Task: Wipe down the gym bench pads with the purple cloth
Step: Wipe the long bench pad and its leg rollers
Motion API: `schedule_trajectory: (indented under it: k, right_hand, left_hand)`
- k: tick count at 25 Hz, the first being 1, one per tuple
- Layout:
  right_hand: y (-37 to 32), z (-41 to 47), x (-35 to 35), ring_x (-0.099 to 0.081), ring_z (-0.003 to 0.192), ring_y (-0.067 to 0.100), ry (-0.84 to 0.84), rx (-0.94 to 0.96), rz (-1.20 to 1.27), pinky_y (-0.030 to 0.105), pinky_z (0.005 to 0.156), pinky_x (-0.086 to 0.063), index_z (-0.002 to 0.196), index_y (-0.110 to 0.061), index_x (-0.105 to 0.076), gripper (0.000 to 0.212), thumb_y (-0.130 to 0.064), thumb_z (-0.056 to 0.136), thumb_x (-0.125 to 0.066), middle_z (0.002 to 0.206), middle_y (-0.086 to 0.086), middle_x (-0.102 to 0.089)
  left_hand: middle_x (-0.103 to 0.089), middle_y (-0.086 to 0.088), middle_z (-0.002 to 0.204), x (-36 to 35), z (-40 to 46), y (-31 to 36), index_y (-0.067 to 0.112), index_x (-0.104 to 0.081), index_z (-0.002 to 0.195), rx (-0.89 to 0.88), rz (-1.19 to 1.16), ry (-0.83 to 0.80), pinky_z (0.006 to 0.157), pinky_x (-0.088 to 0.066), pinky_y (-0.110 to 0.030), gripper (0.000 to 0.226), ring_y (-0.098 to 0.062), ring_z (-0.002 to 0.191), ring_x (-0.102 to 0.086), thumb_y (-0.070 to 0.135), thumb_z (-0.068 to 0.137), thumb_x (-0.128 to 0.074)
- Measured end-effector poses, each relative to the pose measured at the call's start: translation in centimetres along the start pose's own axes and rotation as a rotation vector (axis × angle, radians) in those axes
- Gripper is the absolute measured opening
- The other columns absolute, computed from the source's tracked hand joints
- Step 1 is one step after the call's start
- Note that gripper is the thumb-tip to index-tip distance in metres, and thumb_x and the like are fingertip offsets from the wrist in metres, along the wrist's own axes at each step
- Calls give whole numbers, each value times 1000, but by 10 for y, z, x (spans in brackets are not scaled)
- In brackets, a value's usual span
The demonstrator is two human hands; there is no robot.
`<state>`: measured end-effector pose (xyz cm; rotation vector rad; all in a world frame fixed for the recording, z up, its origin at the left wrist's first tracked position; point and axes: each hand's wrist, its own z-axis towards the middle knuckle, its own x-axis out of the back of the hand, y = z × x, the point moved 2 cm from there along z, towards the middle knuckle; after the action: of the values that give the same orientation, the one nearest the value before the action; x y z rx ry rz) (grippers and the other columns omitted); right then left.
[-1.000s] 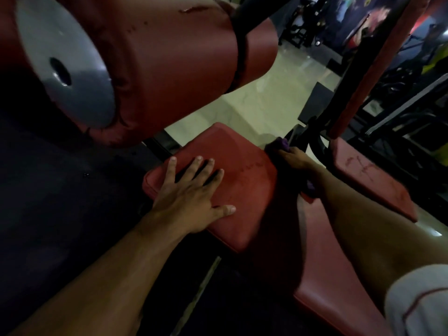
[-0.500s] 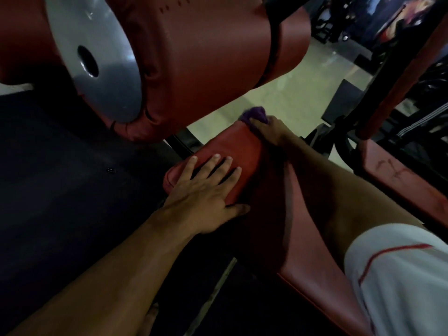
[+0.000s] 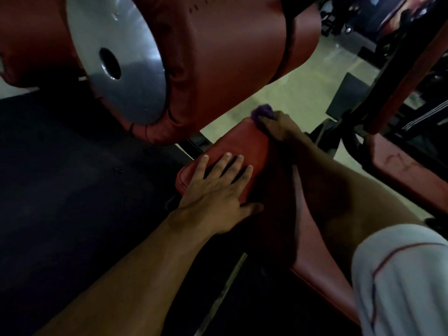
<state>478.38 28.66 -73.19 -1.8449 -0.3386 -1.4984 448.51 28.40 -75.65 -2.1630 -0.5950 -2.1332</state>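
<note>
A red bench pad [image 3: 244,146] lies at the centre of the view. My left hand [image 3: 218,190] rests flat on its near end, fingers spread and straight. At the pad's far corner my right hand [image 3: 278,127] grips the bunched purple cloth [image 3: 263,111] and holds it against the pad's edge. Only a small part of the cloth shows past my fingers. A longer red pad [image 3: 312,258] continues toward me under my right arm.
A big red roller pad [image 3: 230,57] with a silver end disc [image 3: 116,61] hangs close above the bench. Another red pad [image 3: 407,166] and a dark and red machine frame [image 3: 397,88] stand at the right. Black mat at left, pale floor beyond.
My right hand has carried the cloth from the pad's right side to its far corner. My left hand has stayed flat on the pad while my head moved closer.
</note>
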Motion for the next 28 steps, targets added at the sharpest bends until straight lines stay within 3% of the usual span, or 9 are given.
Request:
schedule_trajectory:
  k: [4,8,10,13,16,19,22,24,28]
  right_hand:
    - [-50,-19,-11,-60,113,35,130,274,-99,35,84,-41,134,-21,-54,37,-38,101,-47,127,15,-64]
    - [-13,-120,33,-63,104,43,168,361,16,43,82,-46,133,-8,-51,48,-41,100,-42,117,26,-65]
    - [34,-208,58,-65,107,36,245,280,122,43,87,-49,135,-16,-53,60,-55,93,-35,119,18,-67]
    - [78,-351,68,-62,115,19,441,104,490,47,99,-49,133,-40,-53,38,-47,99,-38,123,-2,-66]
    - [77,-457,44,-63,113,9,676,17,711,35,102,-47,124,-23,-61,28,-31,105,-41,121,-1,-68]
    - [55,-488,-2,-59,108,5,625,-215,516,39,96,-45,130,-32,-55,45,-53,97,-34,125,-13,-65]
    - [25,-466,-2,-59,113,13,530,-12,219,39,89,-44,140,-36,-48,48,-48,96,-32,133,-19,-57]
    - [11,-451,5,-59,110,19,534,39,113,40,85,-44,142,-31,-46,49,-45,97,-33,134,-13,-58]
    - [-4,-428,0,-60,98,27,637,-34,58,40,77,-42,141,-24,-49,56,-47,93,-33,119,-1,-65]
  left_hand:
    - [17,8,170,-4,0,2,34,10,161,55,33,1,122,16,-52,82,-15,155,20,78,96,-14]
    - [12,8,171,2,-3,7,36,4,162,85,33,-46,123,14,-50,81,-14,156,17,78,96,-15]
    - [9,6,172,4,-13,11,34,0,163,84,24,-47,124,12,-48,79,-15,157,14,76,97,-15]
    - [11,2,172,8,-32,17,28,3,164,102,16,-100,125,12,-47,74,-18,157,14,66,103,-13]
    - [16,0,171,19,-77,38,25,6,163,80,12,-236,125,10,-49,71,-20,157,14,60,106,-18]
    - [7,-1,172,39,-113,42,25,-5,164,-49,170,-190,126,6,-49,69,-20,158,4,58,107,-22]
    - [-38,-11,162,99,-128,27,19,-50,150,-342,456,108,122,-20,-55,70,-29,147,-40,57,93,-34]
    - [-55,-11,149,160,-122,14,17,-63,138,-482,675,294,118,-25,-57,65,-30,137,-53,54,90,-38]
    - [-33,-11,164,261,-90,-3,23,-33,158,-325,1072,145,121,-8,-62,74,-32,151,-29,63,99,-14]
